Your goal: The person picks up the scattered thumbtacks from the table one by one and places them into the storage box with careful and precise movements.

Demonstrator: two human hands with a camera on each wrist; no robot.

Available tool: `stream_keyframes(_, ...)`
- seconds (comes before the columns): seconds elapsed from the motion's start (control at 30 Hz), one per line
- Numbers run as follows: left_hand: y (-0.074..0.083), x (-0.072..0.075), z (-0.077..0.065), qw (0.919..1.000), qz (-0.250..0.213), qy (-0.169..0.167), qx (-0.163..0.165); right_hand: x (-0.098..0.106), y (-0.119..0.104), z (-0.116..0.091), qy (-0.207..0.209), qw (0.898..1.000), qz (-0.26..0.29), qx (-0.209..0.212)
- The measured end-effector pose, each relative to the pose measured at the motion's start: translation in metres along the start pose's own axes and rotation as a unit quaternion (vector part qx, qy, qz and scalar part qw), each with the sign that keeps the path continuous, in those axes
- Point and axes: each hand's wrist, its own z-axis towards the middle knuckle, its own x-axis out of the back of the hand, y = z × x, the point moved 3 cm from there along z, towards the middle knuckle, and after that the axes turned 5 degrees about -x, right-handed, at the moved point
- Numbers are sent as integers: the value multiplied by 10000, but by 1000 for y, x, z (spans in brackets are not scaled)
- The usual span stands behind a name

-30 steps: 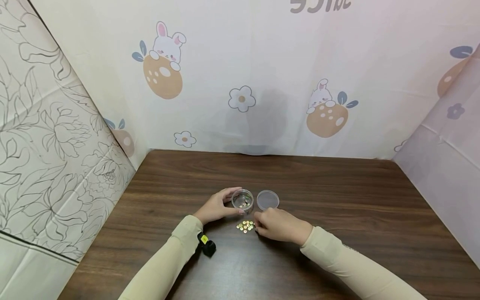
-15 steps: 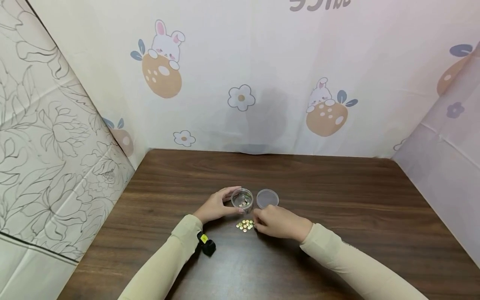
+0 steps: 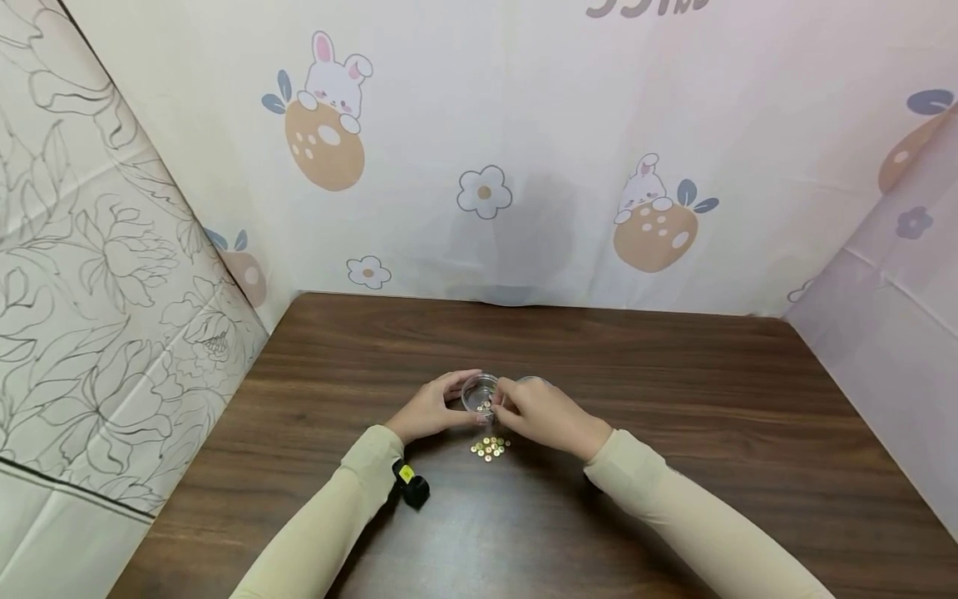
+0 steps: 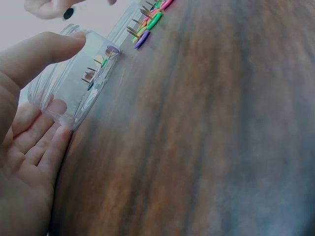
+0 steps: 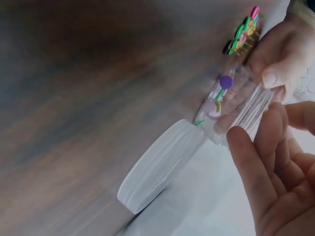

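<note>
In the head view my left hand (image 3: 434,409) grips a clear round plastic jar (image 3: 476,394) standing on the table, thumb on the near side and fingers on the far side. Several thumbtacks (image 4: 91,74) lie at the bottom of the jar. My right hand (image 3: 550,416) is over the jar's mouth, its fingertips curled together. A dark thumbtack (image 4: 68,13) shows at those fingertips in the left wrist view; the right wrist view does not show it. Just in front of the jar lies a pile of coloured thumbtacks (image 3: 490,449), pins pointing up.
A clear round lid (image 5: 157,167) lies beside the jar, mostly hidden by my right hand in the head view. A black device with a yellow label (image 3: 411,486) sits at my left wrist. Printed cloth walls (image 3: 419,125) stand behind the brown wooden table (image 3: 674,374).
My right hand has moved from the right edge of the thumbtack pile up to the jar's mouth, and now covers most of the lid. The left hand still holds the jar in place.
</note>
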Motion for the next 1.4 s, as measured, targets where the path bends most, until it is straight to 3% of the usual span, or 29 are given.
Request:
stream_keyframes(0.27, 1, 0, -1, 9999, 51, -69, 55, -2, 1, 13, -101, 9994, 35, -331)
stream_keyframes(0.53, -34, -5, 4, 9998, 121, -18, 164, -6, 0, 24, -193, 9990, -22, -402)
stream_keyframes(0.9, -39, -4, 6, 9998, 70, -55, 154, -8, -2, 34, -125, 9991, -101, -399)
stream_keyframes(1.03, -36, -4, 6, 9995, 216, -11, 238, -6, -1, 32, -146, 9983, -117, -557)
stream_keyframes(1.27, -2, 1, 0, 9997, 235, -39, 108, 1, 0, 25, -107, 9981, -117, -591)
stream_keyframes(1.4, 3, 2, -1, 9995, 244, -93, 166, 5, -2, 18, -96, 9985, -107, -525)
